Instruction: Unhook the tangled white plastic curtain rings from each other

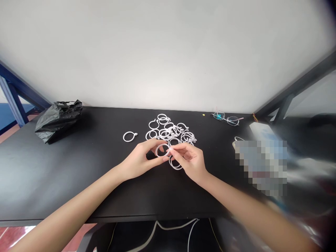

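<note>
While the left hand (141,157) grasps a white ring (156,152), the right hand (193,161) pinches its edge between fingers (181,158), near similar rings (172,130) on a bench (126,197).

pale wall (168,63) behind black table (105,196); reddish floor (10,238) below.

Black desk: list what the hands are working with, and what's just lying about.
Likely in use: white ring between left hand and right hand, pile of similar rings, lone ring beside it.

Apparently lying about: black plastic bag, eyeglasses, pale blurred item, yellow speck.
</note>
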A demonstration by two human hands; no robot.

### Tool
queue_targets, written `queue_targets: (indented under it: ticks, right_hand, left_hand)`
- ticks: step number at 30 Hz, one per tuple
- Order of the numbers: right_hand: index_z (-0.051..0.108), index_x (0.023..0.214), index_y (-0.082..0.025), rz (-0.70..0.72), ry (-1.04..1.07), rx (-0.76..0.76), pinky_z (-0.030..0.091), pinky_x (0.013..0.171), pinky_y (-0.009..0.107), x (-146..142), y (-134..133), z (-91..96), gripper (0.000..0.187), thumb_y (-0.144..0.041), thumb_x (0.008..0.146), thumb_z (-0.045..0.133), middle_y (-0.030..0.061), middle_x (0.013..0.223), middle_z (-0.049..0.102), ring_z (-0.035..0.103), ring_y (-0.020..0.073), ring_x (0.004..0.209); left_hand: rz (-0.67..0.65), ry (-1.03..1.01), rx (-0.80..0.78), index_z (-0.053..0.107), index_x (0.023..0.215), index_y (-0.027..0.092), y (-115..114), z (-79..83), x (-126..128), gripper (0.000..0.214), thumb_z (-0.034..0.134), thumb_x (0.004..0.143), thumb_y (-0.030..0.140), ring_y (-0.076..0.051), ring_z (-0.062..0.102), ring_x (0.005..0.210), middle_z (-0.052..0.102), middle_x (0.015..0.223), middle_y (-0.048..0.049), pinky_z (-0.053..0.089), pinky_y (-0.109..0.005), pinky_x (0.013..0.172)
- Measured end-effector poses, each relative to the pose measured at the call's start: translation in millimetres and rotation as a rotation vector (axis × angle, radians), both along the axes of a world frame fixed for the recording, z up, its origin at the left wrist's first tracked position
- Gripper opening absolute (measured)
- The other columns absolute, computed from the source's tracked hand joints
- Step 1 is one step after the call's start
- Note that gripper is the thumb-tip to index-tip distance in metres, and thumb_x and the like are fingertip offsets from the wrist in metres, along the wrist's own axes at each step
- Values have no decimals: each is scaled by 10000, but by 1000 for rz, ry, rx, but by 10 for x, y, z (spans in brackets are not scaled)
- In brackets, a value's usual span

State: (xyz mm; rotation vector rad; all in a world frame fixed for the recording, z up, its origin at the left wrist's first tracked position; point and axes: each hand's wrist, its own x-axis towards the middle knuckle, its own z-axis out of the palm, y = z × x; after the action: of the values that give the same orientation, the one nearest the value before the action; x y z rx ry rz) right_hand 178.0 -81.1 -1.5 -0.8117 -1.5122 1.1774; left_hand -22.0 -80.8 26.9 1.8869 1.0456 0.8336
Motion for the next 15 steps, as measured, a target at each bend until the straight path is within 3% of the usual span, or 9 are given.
queue_targets:
  ticks: [4, 8, 11, 15]
  right_hand:
    - [598, 883, -190, 1, -160, 95, 561, 635, 268, 33, 7, 30, 113, -290, 932, 581, 23, 765, 679, 681, 149, 695]
    - [446, 772, -207, 25, -426, 368, 398, 489, 210, 79, 19, 64, 234, -249, 999, 405, -48, 589, 496, 469, 80, 477]
    - [383, 729, -216, 5, -495, 528, 346, 486, 219, 91, 41, 76, 281, -242, 1008, 367, -45, 586, 451, 410, 85, 481]
    - [368, 721, -219, -5, -515, 627, 336, 498, 231, 84, 65, 75, 300, -245, 1018, 338, -35, 589, 435, 395, 104, 504]
  left_hand:
    - [34, -41, -90, 633, 1025, 168, 13, -30, -16, 321, 716, 803, 385, -128, 511, 730, 563, 814, 5, 478, -285, 724]
    - [-27, -105, -194, 655, 987, 153, 14, -36, -39, 334, 755, 761, 378, -111, 468, 680, 490, 730, 31, 444, -260, 659]
    - [-62, -153, -251, 671, 992, 147, 17, -27, -37, 333, 765, 751, 356, -105, 461, 666, 477, 717, 34, 422, -245, 627]
    - [-103, -217, -300, 676, 994, 143, 29, -16, -18, 306, 759, 759, 320, -99, 463, 660, 484, 709, 37, 414, -238, 632]
